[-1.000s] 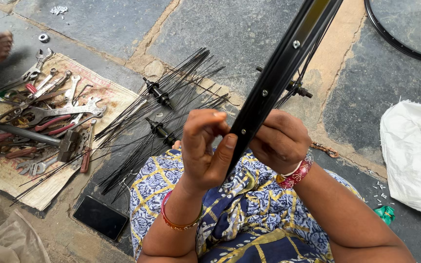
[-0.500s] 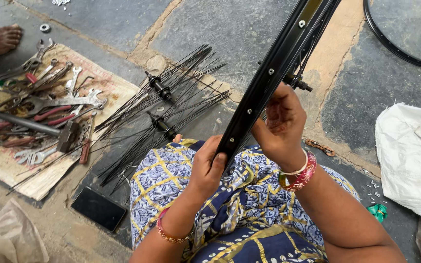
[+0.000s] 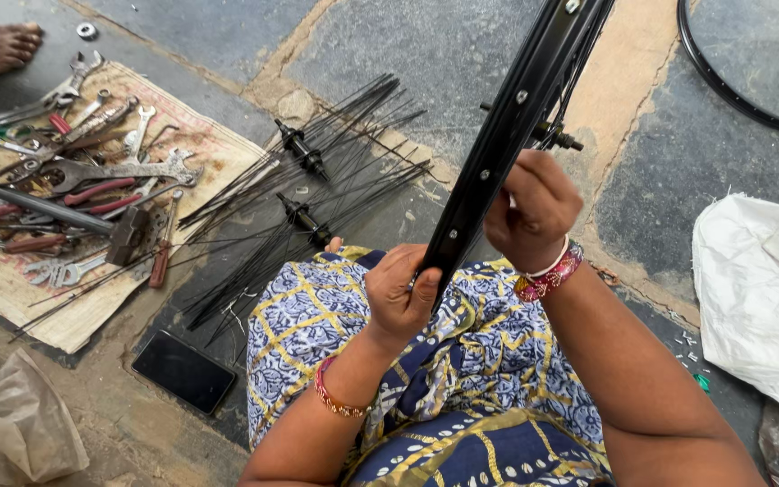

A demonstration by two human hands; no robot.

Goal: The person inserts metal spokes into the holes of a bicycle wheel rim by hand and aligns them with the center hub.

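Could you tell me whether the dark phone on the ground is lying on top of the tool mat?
No, the phone lies on bare stone floor beside the tool mat, just off its near edge.

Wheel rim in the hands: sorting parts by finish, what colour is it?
Black, seen in the head view: the wheel rim.

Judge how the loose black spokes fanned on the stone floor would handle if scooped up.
The spokes look long and thin, so probably springy and light. They lie loose and crossed, so likely to snag, slide apart or roll. Those joined to hubs would drag along.
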